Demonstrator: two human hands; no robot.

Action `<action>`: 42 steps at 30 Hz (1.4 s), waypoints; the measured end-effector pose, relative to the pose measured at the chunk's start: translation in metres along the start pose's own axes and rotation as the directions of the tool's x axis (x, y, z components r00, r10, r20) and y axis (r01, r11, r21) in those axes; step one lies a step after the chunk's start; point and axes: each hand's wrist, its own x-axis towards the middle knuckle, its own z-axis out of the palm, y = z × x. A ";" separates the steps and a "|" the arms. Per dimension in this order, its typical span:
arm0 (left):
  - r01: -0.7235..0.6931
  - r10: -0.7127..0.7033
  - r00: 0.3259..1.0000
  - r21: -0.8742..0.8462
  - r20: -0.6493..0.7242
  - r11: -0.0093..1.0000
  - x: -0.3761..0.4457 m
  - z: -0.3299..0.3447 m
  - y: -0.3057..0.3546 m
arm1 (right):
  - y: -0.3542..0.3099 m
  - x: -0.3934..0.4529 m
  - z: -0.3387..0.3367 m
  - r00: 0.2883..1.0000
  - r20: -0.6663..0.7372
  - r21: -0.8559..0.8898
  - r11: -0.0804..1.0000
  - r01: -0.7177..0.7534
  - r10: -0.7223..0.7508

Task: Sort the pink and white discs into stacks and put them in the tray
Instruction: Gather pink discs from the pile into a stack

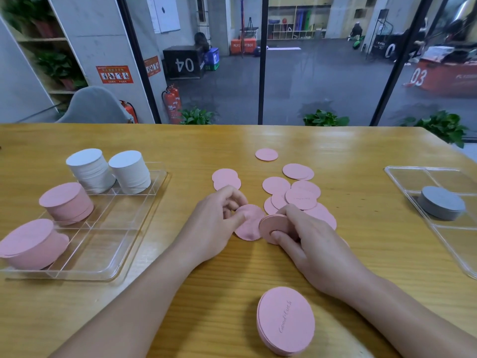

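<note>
Several loose pink discs [276, 185] lie scattered on the wooden table ahead of me. My right hand [309, 241] grips a small stack of pink discs [273, 224] held on edge. My left hand [214, 223] pinches a single pink disc [249, 226] right beside that stack. A short pink stack [285, 319] lies on the table near the front edge. The clear divided tray [108, 244] at the left holds two white stacks [130, 171] at its far end and two pink stacks [65, 202] on its left side.
A second clear tray [413, 174] sits at the right edge with a grey disc stack [441, 202] in it. A glass wall stands beyond the table's far edge, with a grey chair [95, 105] at the far left.
</note>
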 end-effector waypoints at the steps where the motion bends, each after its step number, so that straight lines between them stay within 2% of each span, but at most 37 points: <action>1: -0.028 0.028 1.000 -0.056 0.001 0.998 0.000 0.000 0.002 | 0.000 -0.001 0.000 1.000 -0.007 0.011 1.000 0.001 -0.001; 5: -0.120 0.138 0.988 -0.206 0.075 0.971 -0.004 0.006 0.010 | 0.002 -0.001 0.002 0.999 -0.037 0.062 0.998 -0.004 0.006; 10: -0.128 0.174 0.977 -0.311 0.124 0.942 -0.003 0.012 0.014 | -0.001 -0.001 0.004 0.999 -0.033 -0.003 1.000 -0.015 0.015; 12: -0.124 0.163 0.982 -0.324 0.099 0.938 -0.001 0.010 0.009 | -0.001 0.001 0.004 1.000 -0.019 -0.036 0.999 -0.011 0.010; 14: -0.132 0.137 0.990 -0.210 0.010 0.969 0.005 0.008 0.000 | -0.001 0.002 0.003 1.000 -0.002 -0.049 0.999 0.003 -0.004; 16: -0.126 0.128 0.987 0.032 -0.093 0.992 0.015 0.006 -0.016 | -0.002 0.003 0.001 1.000 0.007 -0.049 0.999 -0.001 0.002; 19: -0.115 0.170 0.978 0.369 -0.120 0.922 0.037 0.003 -0.037 | -0.003 0.003 0.001 1.000 0.022 -0.047 0.999 -0.007 0.008; 21: -0.057 0.113 0.989 0.464 -0.094 0.884 0.053 0.003 -0.042 | -0.003 0.003 0.001 1.000 0.024 -0.044 0.999 -0.018 0.019; 24: 0.033 -0.006 0.999 0.514 -0.054 0.857 0.071 0.006 -0.043 | -0.003 0.004 0.001 0.999 0.026 -0.040 0.999 -0.020 0.021; 27: -0.001 -0.009 1.000 0.566 0.016 0.824 0.079 0.008 -0.044 | -0.003 0.004 0.001 1.000 0.022 -0.030 0.999 -0.013 0.013; 32: -0.208 0.125 0.971 0.466 0.203 0.860 0.048 0.008 -0.027 | -0.003 0.005 -0.001 0.999 0.029 -0.025 0.999 -0.024 0.025; 36: -0.283 0.165 0.936 0.382 0.311 0.880 0.016 0.007 -0.021 | -0.001 0.005 -0.002 1.000 0.027 -0.018 1.000 -0.009 0.010; 39: -0.229 0.147 0.952 0.306 0.268 0.924 0.001 -0.002 -0.023 | -0.002 0.005 -0.003 0.999 0.038 -0.010 1.000 0.002 -0.001; 42: -0.073 0.048 0.994 0.292 0.093 0.954 -0.002 -0.009 -0.021 | -0.001 0.005 -0.003 0.999 0.043 -0.003 1.000 0.002 -0.002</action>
